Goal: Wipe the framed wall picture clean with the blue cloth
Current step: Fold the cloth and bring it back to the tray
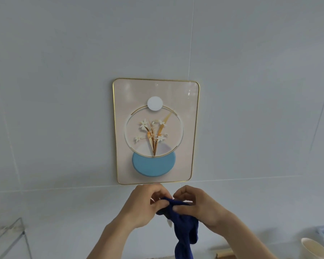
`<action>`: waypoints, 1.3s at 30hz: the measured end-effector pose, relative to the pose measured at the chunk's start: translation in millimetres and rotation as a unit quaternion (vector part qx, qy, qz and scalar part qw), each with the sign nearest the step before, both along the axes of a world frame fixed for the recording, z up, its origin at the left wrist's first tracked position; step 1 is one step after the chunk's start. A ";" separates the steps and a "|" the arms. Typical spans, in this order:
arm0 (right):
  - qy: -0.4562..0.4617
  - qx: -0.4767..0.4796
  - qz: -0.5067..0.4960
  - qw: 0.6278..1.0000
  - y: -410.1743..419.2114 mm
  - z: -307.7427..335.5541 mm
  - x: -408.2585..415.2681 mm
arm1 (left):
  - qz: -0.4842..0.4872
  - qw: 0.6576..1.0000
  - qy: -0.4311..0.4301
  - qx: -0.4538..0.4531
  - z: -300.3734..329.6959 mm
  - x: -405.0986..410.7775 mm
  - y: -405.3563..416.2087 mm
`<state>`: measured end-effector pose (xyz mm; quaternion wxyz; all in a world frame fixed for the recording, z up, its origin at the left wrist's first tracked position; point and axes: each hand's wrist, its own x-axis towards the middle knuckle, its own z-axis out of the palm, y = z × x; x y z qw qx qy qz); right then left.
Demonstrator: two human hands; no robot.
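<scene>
Left hand [148, 202] and right hand [193, 203] side by side at chest height, fingertips turned in toward each other, both pinched shut on the upper edge of the blue cloth [183, 232]; cloth bunched between the two grips, the rest hanging down in a twisted tail below the right wrist, a small pale tag showing at its left fold; not yet spread or folded into a pad, by the look of it. Directly above the knuckles, just past the fingertips and apart from them, the lower edge of the framed picture [155, 129] on the grey wall [64, 90]; thin gold rim, rounded corners, long axis upright, flower design inside a ring over a blue disc; glass catching faint reflections near the top. Cloth clear of the frame, no contact with glass or rim. Picture lying straight up from both hands, centred over the gap between them, so neither hand plainly nearer; the left perhaps a touch closer to the bottom rim. Likely next: gather the cloth into one hand and raise it onto the glass, stroking along the tall axis. Further out, a wire rack [9, 232] at lower left and a pale cup [314, 249] at lower right, well apart from the work.
</scene>
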<state>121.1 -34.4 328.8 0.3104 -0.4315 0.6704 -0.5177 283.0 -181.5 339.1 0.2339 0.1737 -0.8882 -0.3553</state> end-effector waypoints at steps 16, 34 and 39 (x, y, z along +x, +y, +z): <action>0.227 0.038 -0.054 0.972 27.5 48.5 -34.7 | 0.054 0.994 0.037 -0.088 36.0 -15.3 -3.8; 0.360 0.079 -0.103 0.924 45.5 53.4 -66.7 | 0.088 0.985 -0.040 -0.146 24.4 -49.2 11.4; 0.356 0.110 -0.128 0.919 75.3 38.1 -90.8 | 0.051 0.990 -0.044 -0.128 8.3 -85.7 30.9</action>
